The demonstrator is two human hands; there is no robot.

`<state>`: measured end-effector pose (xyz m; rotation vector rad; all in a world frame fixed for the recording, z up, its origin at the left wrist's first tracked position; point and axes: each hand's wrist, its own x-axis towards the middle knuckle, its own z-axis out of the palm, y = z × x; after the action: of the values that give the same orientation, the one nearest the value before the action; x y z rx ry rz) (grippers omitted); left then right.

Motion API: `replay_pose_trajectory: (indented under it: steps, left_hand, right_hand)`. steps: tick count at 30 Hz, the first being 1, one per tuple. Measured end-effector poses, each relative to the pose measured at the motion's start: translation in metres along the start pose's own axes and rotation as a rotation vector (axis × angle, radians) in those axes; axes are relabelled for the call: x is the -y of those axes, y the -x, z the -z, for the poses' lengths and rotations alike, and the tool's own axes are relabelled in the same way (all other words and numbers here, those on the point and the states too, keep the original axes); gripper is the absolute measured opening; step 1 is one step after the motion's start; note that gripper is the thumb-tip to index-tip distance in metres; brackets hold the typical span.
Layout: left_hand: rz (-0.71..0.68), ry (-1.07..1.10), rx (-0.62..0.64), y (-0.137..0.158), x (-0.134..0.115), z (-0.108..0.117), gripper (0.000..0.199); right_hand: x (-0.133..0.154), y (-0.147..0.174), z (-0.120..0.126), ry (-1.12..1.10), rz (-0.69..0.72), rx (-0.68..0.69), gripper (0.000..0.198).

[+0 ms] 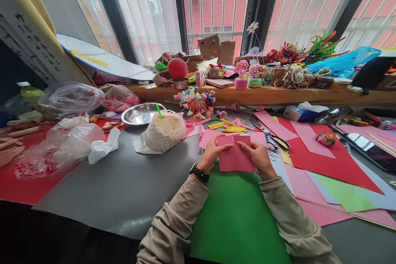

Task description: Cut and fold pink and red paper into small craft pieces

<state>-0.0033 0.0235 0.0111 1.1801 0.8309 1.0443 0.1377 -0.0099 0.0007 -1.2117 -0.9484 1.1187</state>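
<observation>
Both hands hold up a piece of pink paper [236, 161] above a green sheet [238, 214]. My left hand [213, 152] grips its left side, thumb on the front face and fingers behind. On the right side my right hand [258, 156] pinches it the same way. A short slit or fold line shows at the paper's top edge between the two thumbs; I cannot tell which. Just right of my right hand lie scissors [280, 142]. Behind the paper are yellow paper strips [233, 128] and more pink paper [207, 138].
A coconut in white foam netting [163, 132] with a green straw stands left, before a metal plate [142, 113]. Coloured sheets [318, 152] and a phone [368, 148] lie right. Craft flowers [198, 103] stand below the crowded sill [225, 95]. Another person's hand [10, 150] shows far left.
</observation>
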Motion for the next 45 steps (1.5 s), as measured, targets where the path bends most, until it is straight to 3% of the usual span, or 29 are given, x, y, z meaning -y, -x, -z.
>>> replay_pose_trajectory:
  steps: [6,16,24,31,35,45]
  left_hand:
    - [-0.08,-0.043,-0.022,-0.002,0.003,0.002,0.048]
    - [-0.117,0.026,-0.132,0.003,0.001,-0.006,0.047]
    - [-0.152,0.006,-0.145,0.004,0.004,-0.007,0.045]
    - [-0.081,0.029,-0.118,0.003,0.001,-0.005,0.045]
    - [-0.056,0.096,-0.054,0.005,-0.001,-0.005,0.043]
    - [-0.108,0.113,-0.124,0.005,0.001,-0.011,0.04]
  right_hand:
    - [0.005,0.003,0.0,-0.053,-0.003,0.067,0.027]
    - [0.004,0.002,-0.004,-0.197,-0.126,0.006,0.026]
    - [0.003,0.002,-0.004,-0.189,-0.118,0.014,0.025]
    - [0.01,0.005,-0.002,-0.188,-0.16,0.143,0.02]
    - [0.008,0.004,-0.002,-0.216,-0.158,0.08,0.022]
    - [0.005,0.002,-0.004,-0.216,-0.105,0.051,0.02]
